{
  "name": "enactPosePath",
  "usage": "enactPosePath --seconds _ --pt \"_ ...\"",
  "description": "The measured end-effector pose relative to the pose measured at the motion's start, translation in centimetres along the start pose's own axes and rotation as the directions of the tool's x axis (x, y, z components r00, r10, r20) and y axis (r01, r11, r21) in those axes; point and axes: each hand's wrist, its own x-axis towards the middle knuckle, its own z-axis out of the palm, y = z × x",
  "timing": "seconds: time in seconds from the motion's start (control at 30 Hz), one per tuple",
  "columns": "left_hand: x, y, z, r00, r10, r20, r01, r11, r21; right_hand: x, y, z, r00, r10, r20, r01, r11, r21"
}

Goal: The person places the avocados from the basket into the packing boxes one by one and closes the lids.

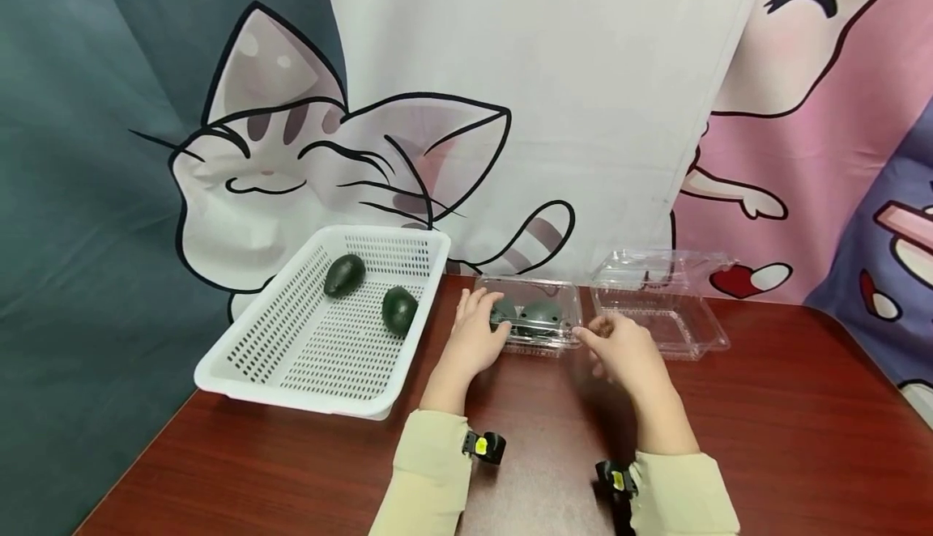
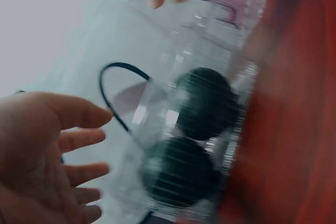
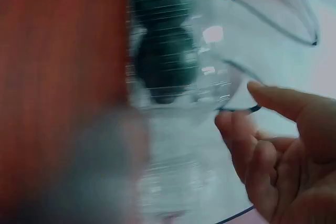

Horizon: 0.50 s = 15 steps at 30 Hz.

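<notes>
A clear plastic clamshell box (image 1: 528, 287) stands on the table, its lid down over two dark green avocados (image 1: 541, 317). At its left end is my left hand (image 1: 475, 335), fingers extended and loosely spread. My right hand (image 1: 625, 350) is by the box's right front corner, thumb toward the lid. In the right wrist view, that hand's thumb and loosely bent fingers (image 3: 262, 169) have nothing between them. The left wrist view also shows a gap between the left thumb (image 2: 84, 113) and the box.
A white perforated basket (image 1: 219, 378) on the left holds two avocados (image 1: 399, 312). Another clear clamshell (image 1: 670, 329) stands with its lid raised, right beside the first box. Behind the reddish-brown table (image 1: 539, 431) hangs a cartoon-printed cloth (image 1: 554, 99).
</notes>
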Motion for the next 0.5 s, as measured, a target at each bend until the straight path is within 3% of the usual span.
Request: enactPosePath --seconds 0.07,0.13,0.23,0.3,0.4,0.5 --pt "-0.3 0.6 -0.5 0.998 0.025 0.05 -0.027 0.999 0.041 0.3 -0.7 -0.3 0.983 -0.179 -0.043 0.167 0.965 -0.204" --pt "-0.6 1.1 -1.2 0.993 0.042 0.11 -0.049 0.997 0.066 1.1 -1.2 -0.2 0.939 -0.345 0.011 0.327 0.877 -0.352" --pt "-1.1 1.5 -2.2 0.978 0.056 0.201 -0.076 0.993 0.094 2.8 -1.0 0.5 0.863 -0.478 0.163 0.498 0.755 -0.426" --pt "-1.5 1.5 -2.7 0.967 0.064 0.247 -0.093 0.99 0.106 3.6 -0.6 1.0 0.827 -0.517 0.221 0.557 0.7 -0.446" --pt "-1.8 1.4 -3.2 0.96 0.07 0.272 -0.106 0.987 0.123 4.2 -0.2 1.7 0.802 -0.552 0.226 0.588 0.665 -0.461" --pt "-1.8 1.5 -3.8 0.96 0.069 0.273 -0.109 0.985 0.134 4.7 -0.4 2.3 0.805 -0.557 0.203 0.58 0.668 -0.466"
